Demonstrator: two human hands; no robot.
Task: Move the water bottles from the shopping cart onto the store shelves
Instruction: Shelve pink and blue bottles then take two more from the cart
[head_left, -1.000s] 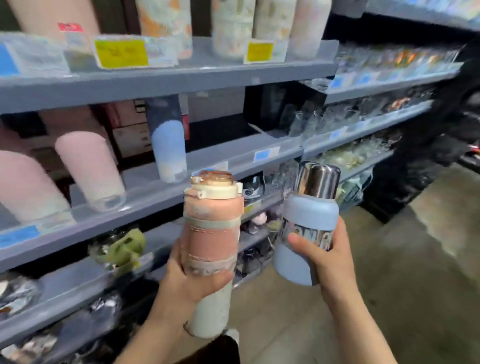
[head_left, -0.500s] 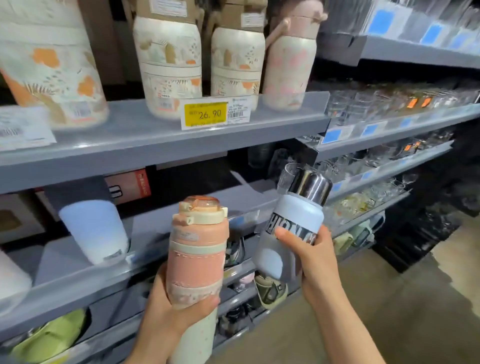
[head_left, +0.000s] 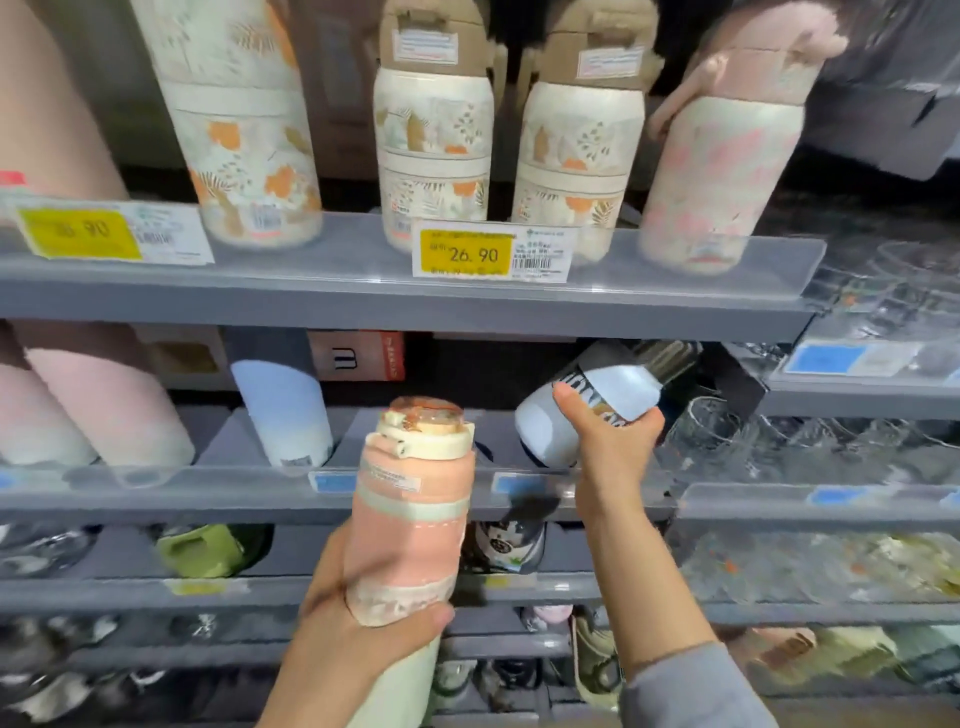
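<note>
My left hand (head_left: 358, 618) grips a tall pink and cream water bottle (head_left: 410, 519) upright in front of the shelves. My right hand (head_left: 608, 441) grips a pale blue bottle (head_left: 613, 395) with a steel cap, tilted to the right, its base over the middle grey shelf (head_left: 249, 493). The steel cap reaches under the upper shelf (head_left: 363, 291). No shopping cart is in view.
Floral and pink bottles (head_left: 434, 156) stand on the upper shelf behind a yellow 26.90 price tag (head_left: 467, 254). A blue-white bottle (head_left: 283, 410) and pink bottles (head_left: 109, 410) stand on the middle shelf. Glassware (head_left: 810, 436) fills the shelves to the right. Lower shelves hold green items (head_left: 208, 551).
The view has swung up and closer to the shelves. My right hand has carried the blue bottle up and forward onto the middle shelf and tilted it more. The pink bottle has stayed in my left hand.
</note>
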